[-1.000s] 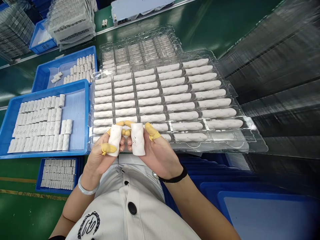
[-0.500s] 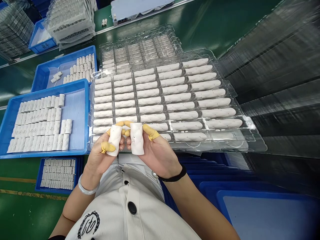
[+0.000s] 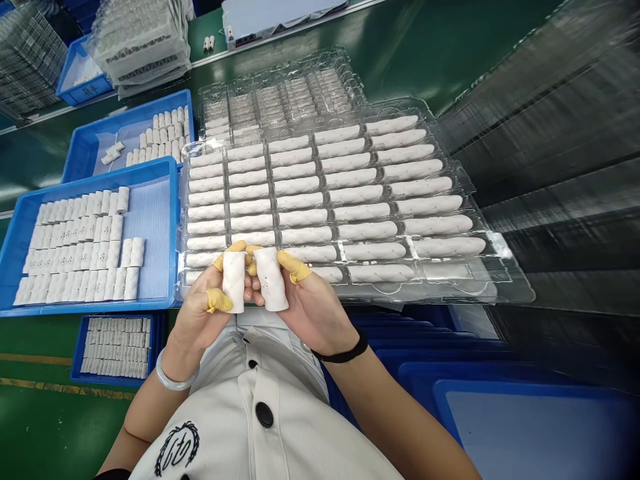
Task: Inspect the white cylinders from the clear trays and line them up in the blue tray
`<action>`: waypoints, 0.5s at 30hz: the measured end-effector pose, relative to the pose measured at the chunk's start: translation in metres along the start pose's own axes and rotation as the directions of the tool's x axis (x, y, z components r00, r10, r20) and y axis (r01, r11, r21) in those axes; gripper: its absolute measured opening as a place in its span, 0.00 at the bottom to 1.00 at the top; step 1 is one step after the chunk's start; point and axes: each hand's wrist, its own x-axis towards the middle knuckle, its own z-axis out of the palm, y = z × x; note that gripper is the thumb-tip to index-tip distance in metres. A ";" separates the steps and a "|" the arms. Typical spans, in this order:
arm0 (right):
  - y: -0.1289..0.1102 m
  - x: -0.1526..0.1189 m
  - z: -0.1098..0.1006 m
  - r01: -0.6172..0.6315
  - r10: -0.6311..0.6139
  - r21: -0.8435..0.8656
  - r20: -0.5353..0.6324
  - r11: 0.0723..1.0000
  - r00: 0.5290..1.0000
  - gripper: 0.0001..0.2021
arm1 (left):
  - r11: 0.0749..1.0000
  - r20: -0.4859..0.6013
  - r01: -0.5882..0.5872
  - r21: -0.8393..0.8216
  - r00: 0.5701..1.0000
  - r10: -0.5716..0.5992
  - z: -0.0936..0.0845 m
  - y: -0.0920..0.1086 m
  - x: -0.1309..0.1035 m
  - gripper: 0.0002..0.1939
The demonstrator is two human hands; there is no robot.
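Note:
My left hand (image 3: 204,305) grips a small white wavy-sided piece (image 3: 233,282) between its fingers and thumb. In my right hand (image 3: 316,308) is a second white piece (image 3: 271,280) of the same kind, with small dark marks on its face. Yellow finger cots cover the thumbs and some fingertips. Both pieces are held roughly upright, side by side with a narrow gap. Behind them lies a clear plastic tray (image 3: 453,290) with rows of long white pieces (image 3: 420,207) in its slots. The hands hide part of its lower left slots.
At left, a blue bin (image 3: 160,267) holds rows of similar white pieces, with another blue bin (image 3: 83,137) behind it. A smaller blue bin (image 3: 77,363) sits lower down. More clear trays (image 3: 300,87) lie behind; stacked trays (image 3: 145,40) stand at the back left.
The right-hand piece has tilted, its top leaning left. The left-hand piece has turned more upright and shifted slightly right. Both stay held.

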 end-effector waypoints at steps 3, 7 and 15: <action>0.002 0.002 0.000 0.007 -0.008 0.013 0.026 1.000 1.000 0.17 | 1.000 -0.006 -0.016 -0.012 1.000 0.016 -0.001 -0.001 -0.001 0.41; 0.002 0.003 -0.001 -0.011 0.009 0.050 0.046 0.999 0.999 0.20 | 0.999 -0.080 -0.036 -0.026 0.996 0.034 0.001 -0.002 -0.001 0.11; 0.003 0.000 -0.003 0.025 -0.029 0.081 0.038 0.996 0.999 0.11 | 0.999 -0.125 -0.038 -0.029 0.992 0.035 0.000 -0.001 0.004 0.13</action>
